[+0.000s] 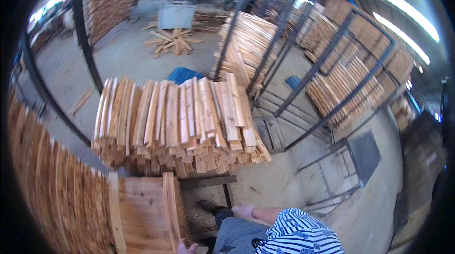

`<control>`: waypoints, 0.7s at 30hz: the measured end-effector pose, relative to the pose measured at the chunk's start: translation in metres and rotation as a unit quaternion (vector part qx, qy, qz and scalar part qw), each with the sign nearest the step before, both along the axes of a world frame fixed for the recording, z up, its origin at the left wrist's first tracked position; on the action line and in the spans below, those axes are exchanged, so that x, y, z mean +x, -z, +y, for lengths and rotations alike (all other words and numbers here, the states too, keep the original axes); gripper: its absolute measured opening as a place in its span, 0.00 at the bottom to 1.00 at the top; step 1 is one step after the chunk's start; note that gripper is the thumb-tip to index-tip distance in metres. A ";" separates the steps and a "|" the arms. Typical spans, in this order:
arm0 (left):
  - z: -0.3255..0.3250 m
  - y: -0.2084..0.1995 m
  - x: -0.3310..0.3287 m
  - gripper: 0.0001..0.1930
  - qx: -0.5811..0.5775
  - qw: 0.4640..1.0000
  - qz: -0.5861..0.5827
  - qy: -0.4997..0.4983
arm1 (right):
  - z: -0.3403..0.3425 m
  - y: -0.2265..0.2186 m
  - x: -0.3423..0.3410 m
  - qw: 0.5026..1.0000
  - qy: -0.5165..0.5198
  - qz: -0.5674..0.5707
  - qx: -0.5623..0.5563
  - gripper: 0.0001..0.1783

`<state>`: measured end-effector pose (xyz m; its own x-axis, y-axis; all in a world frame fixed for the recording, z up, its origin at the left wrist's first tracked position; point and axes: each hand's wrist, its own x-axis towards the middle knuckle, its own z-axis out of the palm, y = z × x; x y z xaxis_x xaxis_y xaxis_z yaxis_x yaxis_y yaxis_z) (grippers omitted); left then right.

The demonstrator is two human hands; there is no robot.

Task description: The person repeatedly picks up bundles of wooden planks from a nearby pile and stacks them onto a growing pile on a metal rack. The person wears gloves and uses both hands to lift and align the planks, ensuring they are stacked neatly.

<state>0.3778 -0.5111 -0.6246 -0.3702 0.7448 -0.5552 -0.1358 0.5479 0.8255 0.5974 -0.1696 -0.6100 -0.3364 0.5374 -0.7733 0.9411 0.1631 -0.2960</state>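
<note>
At the lower edge, my left hand [186, 247] is partly cut off, beside the right edge of a flat wooden panel [142, 209]. Its thumb and fingers look apart, with nothing visible between them. My right hand [244, 210], in a pale pinkish glove, hangs next to my leg; its fingers are too blurred to read, and I see no object in it. Ahead lies a big stack of loose wooden slats [175, 116], their near ends uneven. Narrow strips run along both sides of the panel.
On the left stands a long row of boards [52, 178]. Dark metal frames [327, 50] rise at right, with more slat stacks [341, 88] behind. A low metal stand [362, 159] sits on the floor at right. Farther off, scattered slats [173, 41] lie before a pale machine [176, 16].
</note>
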 end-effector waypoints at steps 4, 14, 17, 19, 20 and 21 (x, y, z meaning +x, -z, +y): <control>0.087 -0.050 -0.019 0.28 0.047 0.989 -0.103 -0.091 | 0.091 0.007 -0.021 0.963 0.252 0.093 -0.006 0.39; 0.382 -0.098 -0.033 0.25 0.009 0.972 -0.226 -0.062 | 0.400 -0.024 -0.061 0.861 0.375 0.312 0.144 0.50; 0.473 -0.094 -0.042 0.26 0.054 0.975 -0.214 -0.017 | 0.471 -0.007 -0.066 0.910 0.322 0.224 0.136 0.53; 0.538 -0.108 -0.047 0.29 0.042 0.970 -0.239 -0.030 | 0.501 0.016 -0.065 0.914 0.333 0.205 0.106 0.56; 0.562 -0.092 -0.057 0.30 0.070 0.981 -0.182 0.005 | 0.511 0.026 -0.066 0.917 0.335 0.197 0.091 0.57; 0.588 -0.088 -0.061 0.34 0.047 0.987 -0.153 -0.001 | 0.515 0.036 -0.070 0.910 0.351 0.205 0.084 0.58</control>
<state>0.3168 0.0773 -0.5366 -0.1974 0.7976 -0.5700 -0.3886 0.4702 0.7924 0.5270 0.3456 -0.6460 -0.1066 0.8296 -0.5480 0.6476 -0.3603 -0.6714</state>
